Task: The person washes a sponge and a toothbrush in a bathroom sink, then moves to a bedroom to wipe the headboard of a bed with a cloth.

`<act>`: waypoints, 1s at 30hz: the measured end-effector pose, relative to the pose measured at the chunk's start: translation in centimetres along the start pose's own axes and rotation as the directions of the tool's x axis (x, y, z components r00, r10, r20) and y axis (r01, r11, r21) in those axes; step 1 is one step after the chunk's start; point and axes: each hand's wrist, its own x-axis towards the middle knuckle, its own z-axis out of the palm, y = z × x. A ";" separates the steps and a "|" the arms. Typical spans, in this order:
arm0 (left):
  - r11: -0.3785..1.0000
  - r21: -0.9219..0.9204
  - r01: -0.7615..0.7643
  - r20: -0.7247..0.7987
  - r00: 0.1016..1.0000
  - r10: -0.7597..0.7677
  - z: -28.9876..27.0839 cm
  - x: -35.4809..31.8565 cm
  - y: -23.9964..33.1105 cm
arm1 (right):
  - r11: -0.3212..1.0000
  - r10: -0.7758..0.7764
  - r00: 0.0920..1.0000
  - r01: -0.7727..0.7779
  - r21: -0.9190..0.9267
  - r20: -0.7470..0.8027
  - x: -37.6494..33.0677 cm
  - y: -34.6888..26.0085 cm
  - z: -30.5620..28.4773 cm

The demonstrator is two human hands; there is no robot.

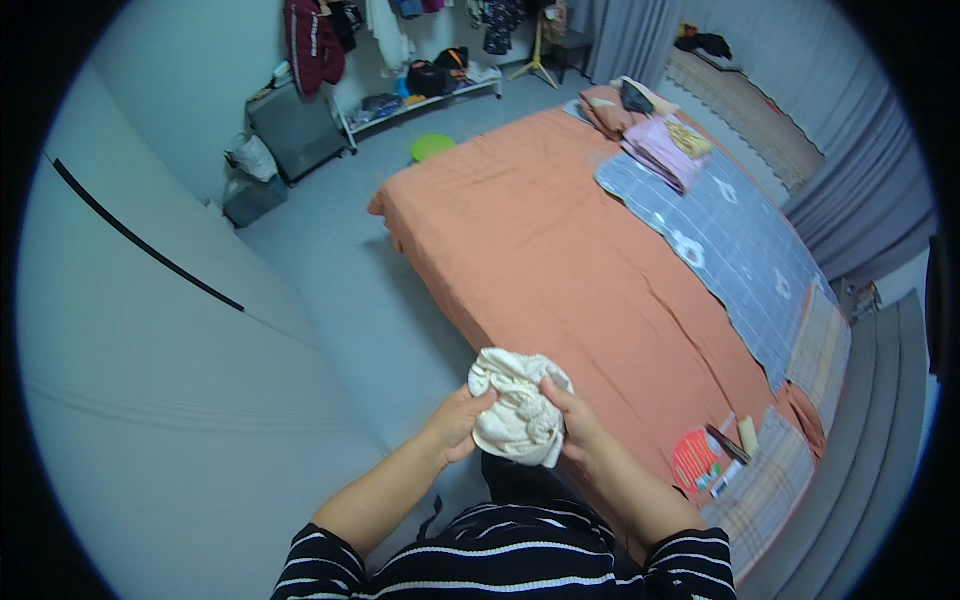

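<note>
A bunched cream-white cloth (522, 412) is held up between both my hands, in front of my body and beside the bed's near edge. My left hand (459, 422) grips its left side, thumb lying on top. On the opposite side my right hand (572, 420) is closed around the cloth, with its thumb pressed on the upper fold. The cloth is crumpled, with a knot-like bulge of fabric at its middle; whether it is a towel or a garment I cannot tell. Most of my fingers are hidden beneath it.
An orange-sheeted bed (540, 240) fills the right, with a grey-blue patterned mat (700, 240), folded pink cloth (665, 152), plaid pillows (770, 485) and a red round fan (697, 460). A white wardrobe (180, 380) stands left. Farther off are a grey suitcase (297, 130) and a green basin (433, 148).
</note>
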 end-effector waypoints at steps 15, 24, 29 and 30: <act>0.950 -0.018 -0.312 -0.311 0.905 0.291 -25.8 5.5 44.8 | 0.843 0.329 0.944 -0.295 -0.449 -0.004 45.7 -2.3 27.3; 0.994 0.086 -0.068 -0.115 0.990 0.078 -35.3 20.9 66.3 | 0.849 -0.114 0.991 0.061 -0.525 -0.070 64.7 -6.2 34.7; 0.844 0.475 0.248 -0.099 0.968 -0.229 -34.0 30.9 76.6 | 0.697 -0.365 0.919 0.162 -0.699 -0.150 71.6 -11.5 37.2; 0.800 0.534 0.273 -0.103 0.960 -0.259 -33.5 32.9 78.8 | 0.655 -0.424 0.895 0.200 -0.729 -0.136 73.6 -12.9 37.6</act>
